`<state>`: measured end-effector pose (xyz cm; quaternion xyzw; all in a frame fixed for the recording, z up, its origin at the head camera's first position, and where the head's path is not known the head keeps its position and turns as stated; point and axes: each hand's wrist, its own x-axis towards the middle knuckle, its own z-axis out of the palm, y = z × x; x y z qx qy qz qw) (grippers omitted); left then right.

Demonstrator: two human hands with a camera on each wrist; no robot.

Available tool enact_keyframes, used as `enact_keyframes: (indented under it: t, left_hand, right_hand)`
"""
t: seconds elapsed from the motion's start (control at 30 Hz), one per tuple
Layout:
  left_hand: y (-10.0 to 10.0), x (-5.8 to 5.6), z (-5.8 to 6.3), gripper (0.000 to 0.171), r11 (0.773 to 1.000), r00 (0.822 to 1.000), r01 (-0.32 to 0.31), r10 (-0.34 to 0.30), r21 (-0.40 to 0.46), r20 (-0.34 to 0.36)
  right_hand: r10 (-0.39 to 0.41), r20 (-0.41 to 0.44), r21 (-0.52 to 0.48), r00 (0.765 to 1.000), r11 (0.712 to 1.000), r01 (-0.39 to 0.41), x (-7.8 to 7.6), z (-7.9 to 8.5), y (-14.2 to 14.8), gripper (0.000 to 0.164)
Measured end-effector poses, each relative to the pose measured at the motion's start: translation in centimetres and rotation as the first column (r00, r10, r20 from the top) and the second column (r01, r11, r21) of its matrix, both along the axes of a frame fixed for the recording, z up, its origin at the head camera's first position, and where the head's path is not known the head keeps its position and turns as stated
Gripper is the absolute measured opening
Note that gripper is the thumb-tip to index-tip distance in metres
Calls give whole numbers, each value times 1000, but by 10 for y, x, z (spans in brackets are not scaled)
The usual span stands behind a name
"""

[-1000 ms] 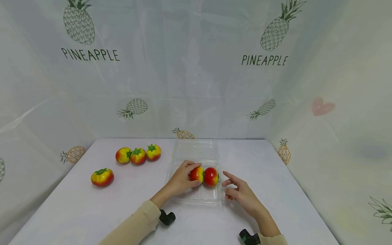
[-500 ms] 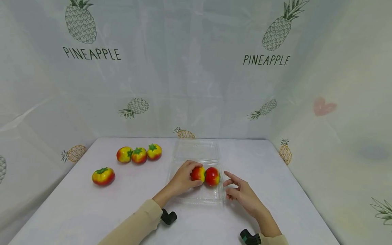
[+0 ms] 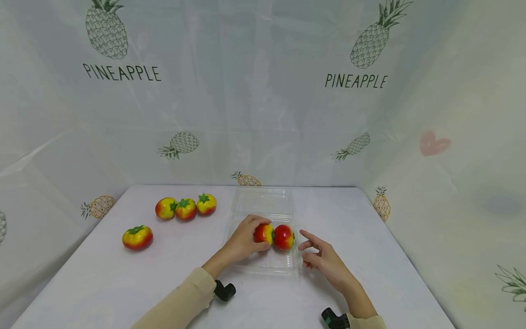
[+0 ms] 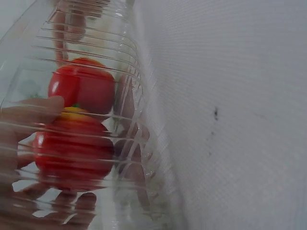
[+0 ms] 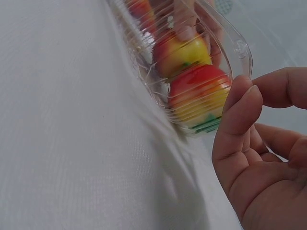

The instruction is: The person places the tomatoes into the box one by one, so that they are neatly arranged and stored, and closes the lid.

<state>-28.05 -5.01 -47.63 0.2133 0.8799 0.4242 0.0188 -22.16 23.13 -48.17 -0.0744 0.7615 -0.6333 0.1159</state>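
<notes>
Gleaming round red-and-yellow fruit (image 3: pixel 264 233)

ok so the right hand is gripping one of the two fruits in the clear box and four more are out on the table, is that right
Not quite: the head view shows the left hand gripping that fruit; the right hand is beside the box. The rest is right: two fruits in the box, four more fruits on the table.
</notes>
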Motion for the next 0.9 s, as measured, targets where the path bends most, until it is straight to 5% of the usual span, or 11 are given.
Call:
enact_keyframes:
  t: [0.33,0.63,0.9]
  left_hand:
    - [-1,2,3,62,1000,1000,7,-7,-12,-6]
    - [3,2,3,56,998,998,-51,50,-26,-42]
    - [5,1,2,61,997,998,-21,17,-68,-63]
  right_hand:
    - [7,-5,-6,1000,1000,-7,1,0,0,72]
    - [7,-8,-10,1000,1000,-7,0,-1,0,72]
    - [0,-1,-4,1000,1000,0,0,-1,0,70]
